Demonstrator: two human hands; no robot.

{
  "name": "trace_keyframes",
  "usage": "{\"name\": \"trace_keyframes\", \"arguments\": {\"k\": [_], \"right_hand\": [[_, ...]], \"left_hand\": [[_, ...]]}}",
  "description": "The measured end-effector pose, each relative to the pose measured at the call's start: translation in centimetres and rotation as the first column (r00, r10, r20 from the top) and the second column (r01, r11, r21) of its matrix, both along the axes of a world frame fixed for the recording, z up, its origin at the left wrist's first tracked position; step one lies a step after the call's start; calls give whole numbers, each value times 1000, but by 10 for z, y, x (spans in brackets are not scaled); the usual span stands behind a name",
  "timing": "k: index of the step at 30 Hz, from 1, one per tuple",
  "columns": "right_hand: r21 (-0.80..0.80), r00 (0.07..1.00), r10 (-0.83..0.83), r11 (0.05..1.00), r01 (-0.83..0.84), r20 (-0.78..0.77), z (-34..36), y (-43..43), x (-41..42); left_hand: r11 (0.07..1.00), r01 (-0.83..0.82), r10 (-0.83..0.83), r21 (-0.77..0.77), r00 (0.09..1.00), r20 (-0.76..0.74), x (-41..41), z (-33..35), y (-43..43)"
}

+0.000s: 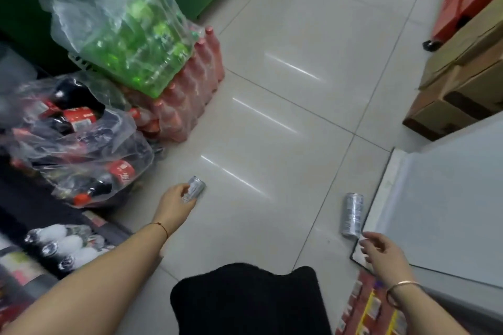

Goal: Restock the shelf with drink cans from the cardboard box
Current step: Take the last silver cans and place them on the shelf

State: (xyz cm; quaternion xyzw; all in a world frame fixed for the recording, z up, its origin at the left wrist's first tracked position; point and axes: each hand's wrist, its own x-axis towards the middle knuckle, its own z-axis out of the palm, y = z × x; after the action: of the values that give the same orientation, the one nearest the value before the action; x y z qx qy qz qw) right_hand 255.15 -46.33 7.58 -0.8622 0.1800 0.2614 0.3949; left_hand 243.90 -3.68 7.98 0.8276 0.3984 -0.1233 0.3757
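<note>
My left hand (175,205) grips a silver drink can (195,189) low over the tiled floor, left of centre. A second silver can (352,214) lies on its side on the floor at the right, next to a white cabinet edge. My right hand (381,251) hovers just below that can with fingers loosely spread, holding nothing. Several can tops (58,249) show on the dark shelf (114,235) at the lower left. Brown cardboard boxes (462,84) are stacked at the right.
Plastic-wrapped packs of cola bottles (76,144), pink bottles (190,95) and green bottles (136,35) crowd the floor at the left. A white cabinet (446,212) stands at the right. Red and yellow packaging (370,310) lies at the bottom right. My dark-clothed knee (250,299) fills the bottom centre.
</note>
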Motion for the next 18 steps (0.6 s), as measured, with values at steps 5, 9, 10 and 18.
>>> {"name": "trace_keyframes", "arguments": {"k": [5,9,10,18], "right_hand": [[-89,998,47,995,-43,41,-100,-12,39],[-185,991,96,980,-77,96,-145,-17,66],[-198,988,103,977,-80,112,-151,-14,70],[-266,989,60,964,-22,134,-188,-18,94]], "left_hand": [[996,52,-48,73,998,-48,10,-102,33],[989,86,-69,118,988,-138,-2,-177,58],[986,97,-76,133,986,-150,-6,-191,62],[966,113,-91,234,991,-101,-5,-236,76]]}}
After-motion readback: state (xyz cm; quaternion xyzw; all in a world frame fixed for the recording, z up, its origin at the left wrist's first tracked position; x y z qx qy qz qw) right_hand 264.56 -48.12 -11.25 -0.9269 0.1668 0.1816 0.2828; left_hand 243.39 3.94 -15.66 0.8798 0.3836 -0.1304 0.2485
